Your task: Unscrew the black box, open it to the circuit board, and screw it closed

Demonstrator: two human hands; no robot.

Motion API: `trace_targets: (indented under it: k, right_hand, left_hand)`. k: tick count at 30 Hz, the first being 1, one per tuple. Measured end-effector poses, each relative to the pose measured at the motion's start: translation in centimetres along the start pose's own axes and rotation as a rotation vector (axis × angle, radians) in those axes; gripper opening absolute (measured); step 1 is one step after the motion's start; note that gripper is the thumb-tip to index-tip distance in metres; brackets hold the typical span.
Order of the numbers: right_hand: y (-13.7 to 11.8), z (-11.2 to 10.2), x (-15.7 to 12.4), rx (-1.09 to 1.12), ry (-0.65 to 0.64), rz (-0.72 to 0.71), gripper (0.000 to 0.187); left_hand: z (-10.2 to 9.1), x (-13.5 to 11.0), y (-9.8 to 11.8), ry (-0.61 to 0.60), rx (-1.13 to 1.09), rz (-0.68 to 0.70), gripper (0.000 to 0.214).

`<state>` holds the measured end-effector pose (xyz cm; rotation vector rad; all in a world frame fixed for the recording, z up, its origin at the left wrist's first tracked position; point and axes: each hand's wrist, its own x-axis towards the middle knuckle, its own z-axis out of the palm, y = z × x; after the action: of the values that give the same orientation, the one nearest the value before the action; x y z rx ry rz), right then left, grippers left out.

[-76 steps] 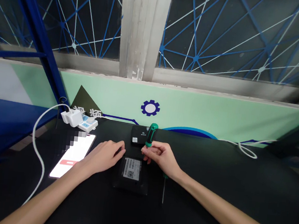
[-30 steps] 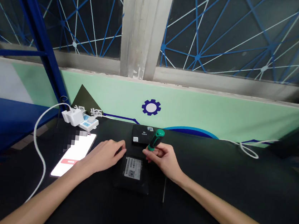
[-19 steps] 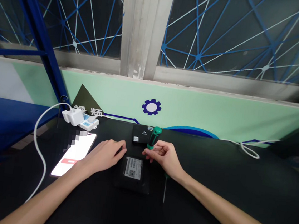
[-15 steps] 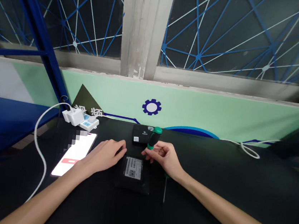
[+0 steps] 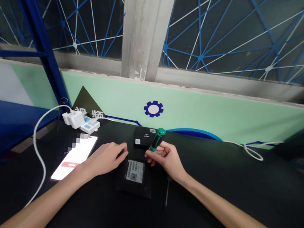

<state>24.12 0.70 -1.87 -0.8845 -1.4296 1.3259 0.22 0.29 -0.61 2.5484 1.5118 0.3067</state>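
Screwdriver (image 5: pixel 157 140), in the head view, stands handle-up with a slight lean, pinched between the thumb and fingers of the right hand (image 5: pixel 168 158) at the far right corner of a labelled black device (image 5: pixel 135 171). Its tip is hidden, so I cannot tell whether it is seated; if it is not, force at this lean could make it skid and scratch the casing. The left hand (image 5: pixel 111 156) lies by the device's far left corner, fingers curled; whether it really grips, I cannot tell, and a loose brace might let the device swivel. A second screwdriver (image 5: pixel 167 194) lies partly under the right wrist, where a dropped forearm could knock it rolling. Behind, a black box (image 5: pixel 143 137) limits forward reach; a phone (image 5: pixel 77 158) crowds the left forearm; the tabletop (image 5: pixel 229 181) gives more room rightward.
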Motion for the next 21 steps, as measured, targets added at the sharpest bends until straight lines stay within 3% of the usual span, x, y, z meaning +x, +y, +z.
trace_targets:
  k: [15,21]
  right_hand:
    - [-0.76,-0.11,-0.26,-0.035,-0.096,-0.047,0.038]
    - [-0.09,-0.06,-0.02,-0.04,-0.019,0.017,0.036]
  left_hand:
    - [-0.17,-0.01,0.07,-0.002,-0.018,-0.001,0.032]
    - [-0.11,-0.02,0.05,-0.009,-0.01,-0.008,0.03]
